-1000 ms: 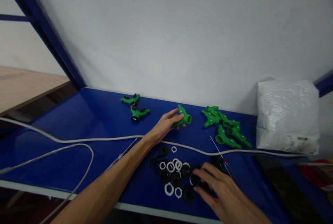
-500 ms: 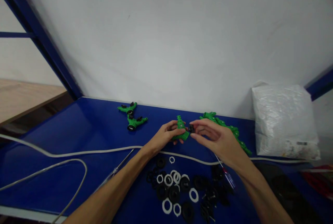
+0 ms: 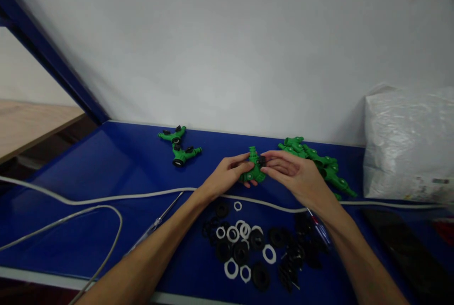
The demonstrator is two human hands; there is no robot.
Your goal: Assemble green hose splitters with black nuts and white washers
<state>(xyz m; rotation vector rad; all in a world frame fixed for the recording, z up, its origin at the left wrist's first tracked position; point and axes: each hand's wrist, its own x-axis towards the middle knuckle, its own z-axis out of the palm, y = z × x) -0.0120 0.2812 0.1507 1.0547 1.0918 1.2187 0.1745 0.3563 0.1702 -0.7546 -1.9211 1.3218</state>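
Ahead, a blue table (image 3: 135, 163) bears a white package (image 3: 407, 144) at the far right. Mid-table, my left hand (image 3: 227, 175) and right hand (image 3: 296, 172) face each other: the left grips a green connector (image 3: 258, 175), the right pinches a black knob (image 3: 261, 160) against its right side.

Around the one held green fitting (image 3: 255, 175), I count two knobbed fittings (image 3: 180, 155) left, one white package (image 3: 407, 149) right, two screwdrivers (image 3: 153, 227) and at least nine white rings (image 3: 274, 256) nearer.

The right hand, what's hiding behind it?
Green pieces show behind the right hand, and a white cord passes behind the right arm. Whatever they cover can't be seen.
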